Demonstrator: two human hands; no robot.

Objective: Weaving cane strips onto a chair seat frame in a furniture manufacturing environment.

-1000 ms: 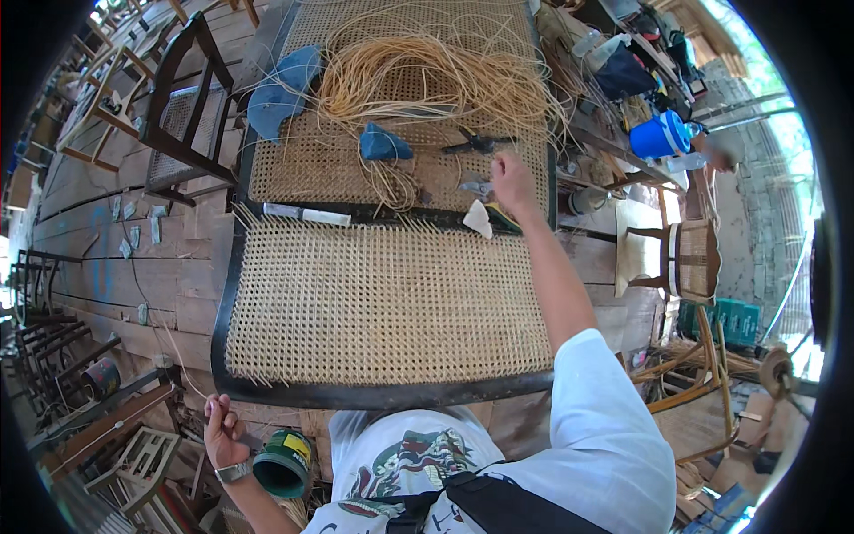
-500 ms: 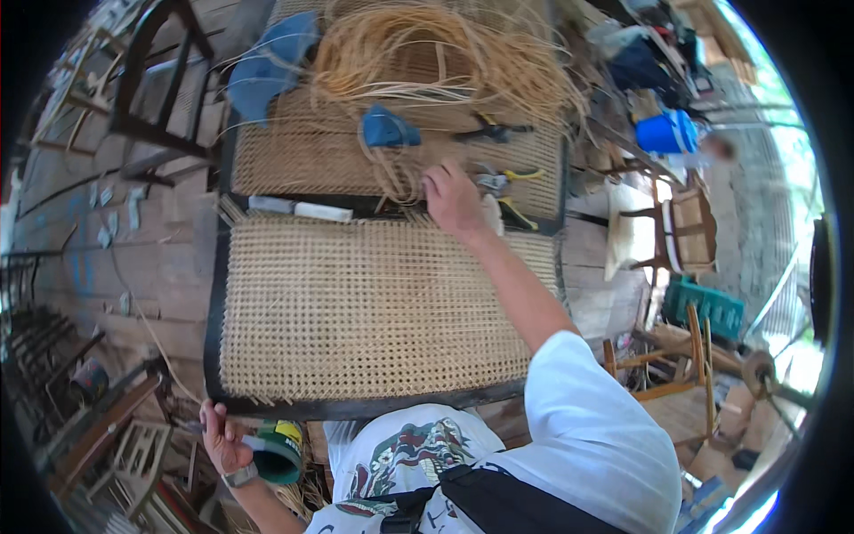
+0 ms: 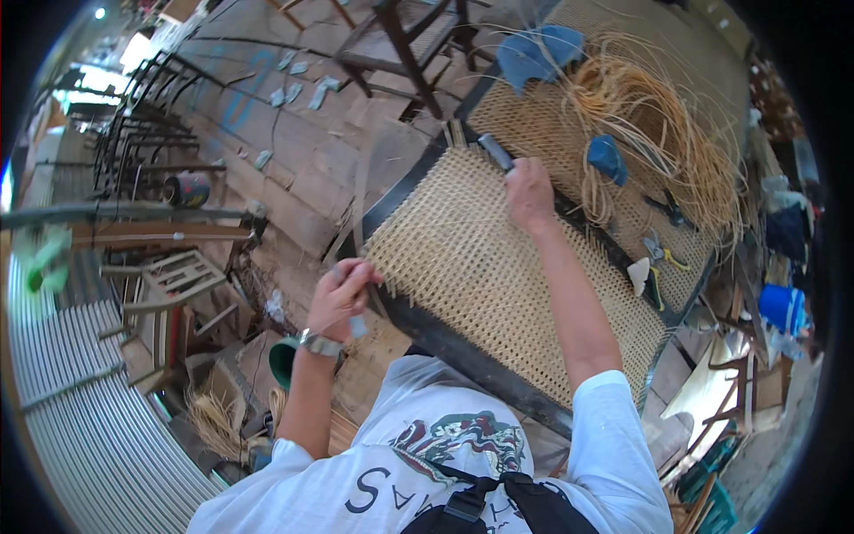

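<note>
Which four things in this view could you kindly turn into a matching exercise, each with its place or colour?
1. Watch
2. T-shirt
3. Loose cane strands
4. Right hand

A. Heaped on woven cane
B. At a slim grey bar
C. On the left wrist
D. White, with a print

Pairs: 1-C, 2-D, 3-A, 4-B

A woven cane panel [image 3: 480, 258] stretches across the foreground, a frame bar [image 3: 614, 252] along its far edge; behind the bar, on a second woven panel [image 3: 504, 113], a coil of strands [image 3: 636, 93] lies beyond the hand tools [image 3: 656, 249]. A chair [image 3: 416, 64] stands on the floor [image 3: 294, 200] behind left, a bucket [image 3: 782, 308] to the right.
</note>
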